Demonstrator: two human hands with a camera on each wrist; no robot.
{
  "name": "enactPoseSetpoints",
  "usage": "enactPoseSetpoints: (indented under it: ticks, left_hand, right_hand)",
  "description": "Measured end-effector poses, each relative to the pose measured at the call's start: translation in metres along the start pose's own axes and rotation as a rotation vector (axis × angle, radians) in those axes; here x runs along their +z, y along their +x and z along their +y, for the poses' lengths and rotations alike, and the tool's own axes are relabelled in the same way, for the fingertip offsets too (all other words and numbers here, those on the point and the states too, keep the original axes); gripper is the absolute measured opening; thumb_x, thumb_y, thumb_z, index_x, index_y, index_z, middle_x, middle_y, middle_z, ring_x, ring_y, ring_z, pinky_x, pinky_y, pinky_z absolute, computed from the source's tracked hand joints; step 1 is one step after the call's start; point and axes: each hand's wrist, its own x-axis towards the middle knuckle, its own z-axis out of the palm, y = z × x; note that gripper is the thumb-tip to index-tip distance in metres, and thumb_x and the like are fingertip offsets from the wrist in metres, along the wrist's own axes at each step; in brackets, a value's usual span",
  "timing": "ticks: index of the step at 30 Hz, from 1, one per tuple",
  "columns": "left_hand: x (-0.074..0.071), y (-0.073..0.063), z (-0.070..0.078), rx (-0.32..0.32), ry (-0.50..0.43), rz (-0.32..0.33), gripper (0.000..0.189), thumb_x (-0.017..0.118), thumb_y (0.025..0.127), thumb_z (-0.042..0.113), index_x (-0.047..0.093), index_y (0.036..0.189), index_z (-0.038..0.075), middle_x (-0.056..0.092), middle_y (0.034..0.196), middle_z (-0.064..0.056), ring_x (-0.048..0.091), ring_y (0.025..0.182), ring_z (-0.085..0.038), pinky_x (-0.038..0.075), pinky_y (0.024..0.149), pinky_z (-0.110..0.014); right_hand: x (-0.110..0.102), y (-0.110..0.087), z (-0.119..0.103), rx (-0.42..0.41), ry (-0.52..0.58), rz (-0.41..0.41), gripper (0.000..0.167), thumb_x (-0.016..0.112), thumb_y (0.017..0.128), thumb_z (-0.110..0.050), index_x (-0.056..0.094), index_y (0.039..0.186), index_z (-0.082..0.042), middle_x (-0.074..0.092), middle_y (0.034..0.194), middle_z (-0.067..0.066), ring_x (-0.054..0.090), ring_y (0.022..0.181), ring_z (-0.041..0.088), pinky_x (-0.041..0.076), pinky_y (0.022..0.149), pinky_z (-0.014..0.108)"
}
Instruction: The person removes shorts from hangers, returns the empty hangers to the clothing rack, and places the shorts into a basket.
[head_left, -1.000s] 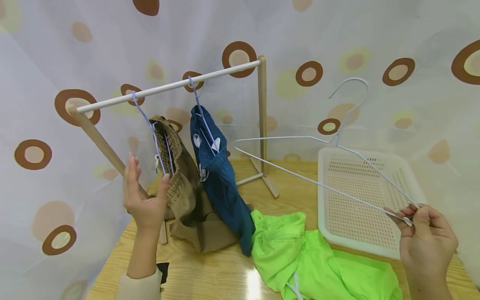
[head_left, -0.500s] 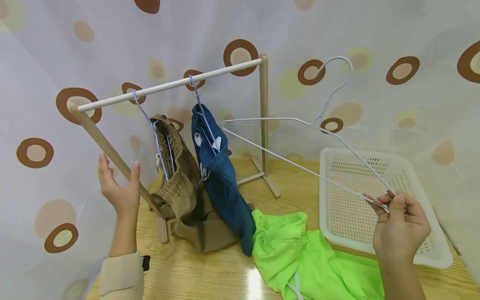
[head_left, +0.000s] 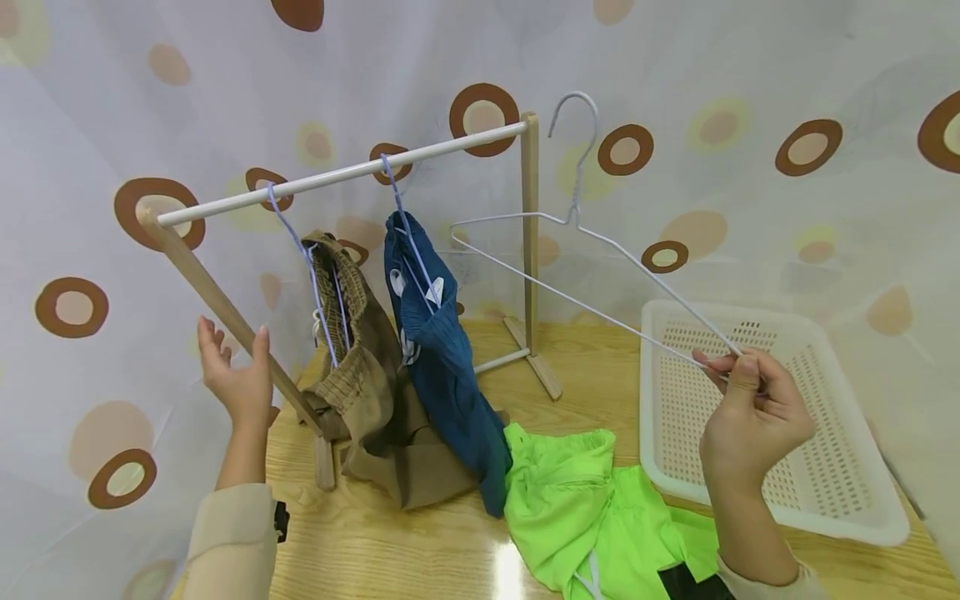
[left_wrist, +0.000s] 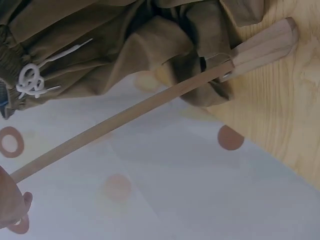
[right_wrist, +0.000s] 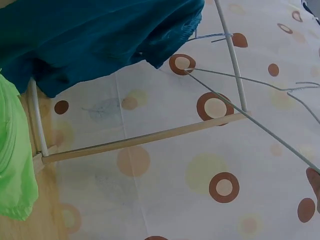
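Note:
In the head view my right hand (head_left: 757, 408) pinches one lower corner of a pale wire hanger (head_left: 645, 267), raised in the air with its hook up. That hanger's far corner overlaps the rack's right post. My left hand (head_left: 240, 375), fingers spread and holding nothing, is beside the left wooden post of the clothes rack (head_left: 337, 175). Brown pants (head_left: 375, 400) and blue pants (head_left: 442, 333) hang from the rack's rail on purple hangers. Bright green pants (head_left: 585, 508) with a white drawstring lie on the table below. Only part of the left hand (left_wrist: 11, 202) shows in the left wrist view.
A white perforated plastic basket (head_left: 780, 400) stands on the right of the wooden table (head_left: 390, 558), partly behind my right hand and forearm. A patterned curtain (head_left: 712, 75) backs the rack. The left wrist view shows the rack's wooden foot (left_wrist: 265, 47).
My right hand has carried the wire hanger leftward and up, its hook now near the rail's right end. My left hand has shifted left, from in front of the brown pants to the left post.

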Motion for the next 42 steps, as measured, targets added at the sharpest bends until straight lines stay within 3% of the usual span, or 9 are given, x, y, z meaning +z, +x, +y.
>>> enactPoseSetpoints:
  ticks: [7,18,22,25,30,33,39,42]
  left_hand:
    - [0.007,0.004,-0.018,-0.116,0.004,-0.002,0.077,0.066,0.084,0.014,0.023,0.146,0.004,0.033,0.148,-0.013,0.036,0.135,-0.024,0.028,0.114,-0.038]
    - [0.009,0.008,-0.031,-0.117,0.028,-0.005,0.065,0.062,0.086,0.011,0.031,0.143,0.004,0.046,0.138,-0.017,0.045,0.128,-0.025,0.037,0.108,-0.034]
    - [0.010,0.007,-0.038,-0.104,0.060,0.016,0.053,0.062,0.086,0.010,0.045,0.136,0.007,0.059,0.110,-0.002,0.056,0.105,-0.012,0.046,0.090,-0.022]
    - [0.009,0.006,-0.041,-0.100,0.104,0.036,0.044,0.062,0.086,0.011,0.052,0.128,0.007,0.051,0.089,0.014,0.052,0.085,0.000,0.042,0.074,-0.015]
    - [0.008,0.005,-0.041,-0.082,0.102,0.055,0.035,0.060,0.087,0.011,0.057,0.120,0.000,0.047,0.080,0.019,0.050,0.076,0.007,0.041,0.069,-0.012]
    - [0.009,0.005,-0.040,-0.092,0.075,0.072,0.030,0.058,0.088,0.009,0.059,0.115,-0.003,0.054,0.084,0.013,0.052,0.078,0.007,0.044,0.070,-0.011]
    - [0.012,0.003,-0.038,-0.055,0.068,0.076,0.023,0.053,0.089,-0.001,0.060,0.109,-0.011,0.064,0.099,-0.021,0.052,0.075,0.014,0.043,0.067,-0.003]
    - [0.013,0.002,-0.037,-0.042,0.095,0.073,0.021,0.053,0.089,-0.002,0.060,0.106,-0.013,0.064,0.097,-0.025,0.051,0.072,0.015,0.042,0.065,-0.002]
  right_hand:
    - [0.017,-0.003,0.012,-0.052,-0.138,-0.012,0.015,0.059,0.085,0.006,0.062,0.076,0.017,0.066,0.063,0.007,0.069,0.063,0.017,0.057,0.065,0.022]
    - [0.049,-0.011,0.036,-0.044,-0.264,-0.053,0.012,0.058,0.087,0.003,0.068,0.080,0.006,0.067,0.069,-0.002,0.068,0.066,0.009,0.056,0.067,0.020]
    - [0.056,-0.016,0.048,-0.046,-0.307,-0.082,0.015,0.057,0.088,0.001,0.065,0.083,0.012,0.068,0.070,-0.008,0.067,0.066,0.005,0.056,0.067,0.019]
    - [0.060,-0.020,0.056,-0.032,-0.308,-0.080,0.015,0.056,0.089,0.001,0.065,0.082,0.011,0.067,0.070,-0.009,0.066,0.066,0.004,0.056,0.067,0.019]
    - [0.062,-0.024,0.069,0.008,-0.334,-0.071,0.018,0.055,0.090,-0.001,0.064,0.085,0.013,0.066,0.070,-0.011,0.065,0.066,0.002,0.056,0.068,0.018]
    - [0.063,-0.028,0.077,0.031,-0.370,-0.080,0.022,0.055,0.091,-0.001,0.062,0.087,0.018,0.065,0.071,-0.014,0.065,0.067,0.001,0.056,0.070,0.017]
    - [0.066,-0.033,0.089,0.042,-0.375,-0.102,0.023,0.055,0.090,0.001,0.060,0.088,0.023,0.064,0.072,-0.016,0.064,0.068,-0.001,0.055,0.070,0.017]
    - [0.068,-0.035,0.093,0.036,-0.374,-0.110,0.022,0.056,0.089,0.001,0.061,0.088,0.022,0.064,0.073,-0.015,0.064,0.068,0.000,0.056,0.071,0.018]
